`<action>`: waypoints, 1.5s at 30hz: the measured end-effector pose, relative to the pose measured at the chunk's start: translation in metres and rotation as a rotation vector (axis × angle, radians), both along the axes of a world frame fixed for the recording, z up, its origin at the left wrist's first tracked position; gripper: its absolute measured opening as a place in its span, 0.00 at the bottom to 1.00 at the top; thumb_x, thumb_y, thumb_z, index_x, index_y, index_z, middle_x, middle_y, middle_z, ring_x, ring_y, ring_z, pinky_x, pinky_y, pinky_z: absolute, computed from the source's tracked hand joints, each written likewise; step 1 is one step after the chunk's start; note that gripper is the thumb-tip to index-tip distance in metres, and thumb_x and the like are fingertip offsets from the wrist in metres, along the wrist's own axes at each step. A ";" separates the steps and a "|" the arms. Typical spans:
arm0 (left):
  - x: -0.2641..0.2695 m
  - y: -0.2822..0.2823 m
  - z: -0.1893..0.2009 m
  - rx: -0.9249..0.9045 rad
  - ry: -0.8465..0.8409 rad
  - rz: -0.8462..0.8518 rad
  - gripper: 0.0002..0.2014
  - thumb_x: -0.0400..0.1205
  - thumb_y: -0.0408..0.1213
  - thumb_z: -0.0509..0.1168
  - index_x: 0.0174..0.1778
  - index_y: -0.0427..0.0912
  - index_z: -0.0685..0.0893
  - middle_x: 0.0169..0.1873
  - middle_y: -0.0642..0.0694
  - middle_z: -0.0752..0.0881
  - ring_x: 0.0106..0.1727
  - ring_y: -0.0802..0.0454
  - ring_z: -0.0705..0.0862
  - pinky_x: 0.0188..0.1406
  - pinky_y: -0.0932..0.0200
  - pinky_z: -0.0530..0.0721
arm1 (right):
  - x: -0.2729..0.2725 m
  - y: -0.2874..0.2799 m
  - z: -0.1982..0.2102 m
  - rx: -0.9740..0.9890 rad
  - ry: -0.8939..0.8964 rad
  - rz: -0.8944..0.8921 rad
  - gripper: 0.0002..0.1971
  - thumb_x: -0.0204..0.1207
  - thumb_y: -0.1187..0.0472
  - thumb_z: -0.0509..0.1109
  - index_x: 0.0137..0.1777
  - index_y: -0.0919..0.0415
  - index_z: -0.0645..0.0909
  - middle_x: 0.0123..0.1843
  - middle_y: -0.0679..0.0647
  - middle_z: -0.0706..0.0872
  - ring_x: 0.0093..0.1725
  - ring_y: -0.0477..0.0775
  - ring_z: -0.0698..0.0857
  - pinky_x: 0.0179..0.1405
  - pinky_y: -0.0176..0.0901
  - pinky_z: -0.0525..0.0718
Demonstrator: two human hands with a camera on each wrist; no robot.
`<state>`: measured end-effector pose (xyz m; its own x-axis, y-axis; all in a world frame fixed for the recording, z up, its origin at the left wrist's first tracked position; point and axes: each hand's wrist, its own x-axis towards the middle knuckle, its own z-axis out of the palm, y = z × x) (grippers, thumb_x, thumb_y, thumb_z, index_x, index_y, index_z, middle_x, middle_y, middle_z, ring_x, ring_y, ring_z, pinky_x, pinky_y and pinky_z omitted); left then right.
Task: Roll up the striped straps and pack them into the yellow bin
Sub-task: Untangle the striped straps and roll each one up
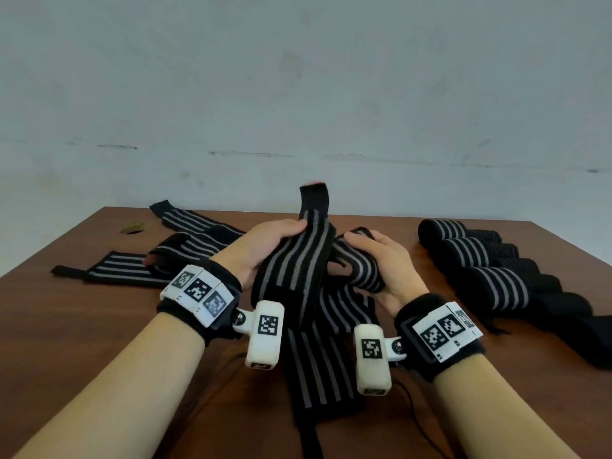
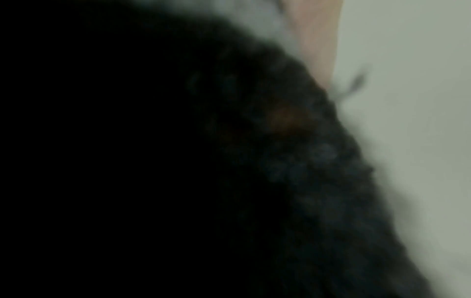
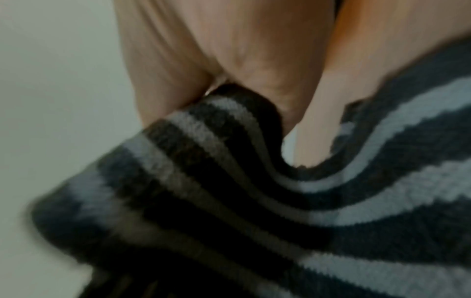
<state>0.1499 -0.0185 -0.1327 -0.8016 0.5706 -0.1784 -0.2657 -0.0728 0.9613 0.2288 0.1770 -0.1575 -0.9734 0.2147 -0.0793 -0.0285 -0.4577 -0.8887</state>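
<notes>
Table (image 1: 99, 326): brown wooden top, far edge set against a pale wall (image 1: 298, 77); bare wood is seen at the near left and near right, beside the forearms.

Rolled straps (image 1: 490, 279): a row of finished black-and-grey rolls is laid along the right side of the table, running from the far edge toward the near right, well apart from the hands.

Loose straps (image 1: 185, 240): several unrolled striped pieces are spread flat and overlapping at the far left, some reaching close to the far edge.

Held strap (image 1: 294, 270): raised above the table centre, one end standing upright, the remainder trailing down toward the near edge. It is bent between the two hands.

Left hand (image 1: 265, 246): closed around the strap's left edge, thumb on top. The left wrist view is mostly dark cloth.

Right hand (image 1: 381, 260): curled around a partly wound loop of the same strap; in the right wrist view, fingers (image 3: 254, 60) are seen pressed into the striped fabric.

Yellow bin: not seen in any view.
</notes>
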 end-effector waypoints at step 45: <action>0.015 0.017 0.006 0.024 -0.025 -0.092 0.12 0.90 0.42 0.65 0.64 0.40 0.85 0.56 0.39 0.88 0.55 0.42 0.88 0.67 0.40 0.85 | 0.002 0.006 0.002 0.604 0.225 -0.242 0.06 0.77 0.62 0.81 0.52 0.58 0.90 0.47 0.54 0.95 0.51 0.53 0.94 0.56 0.50 0.90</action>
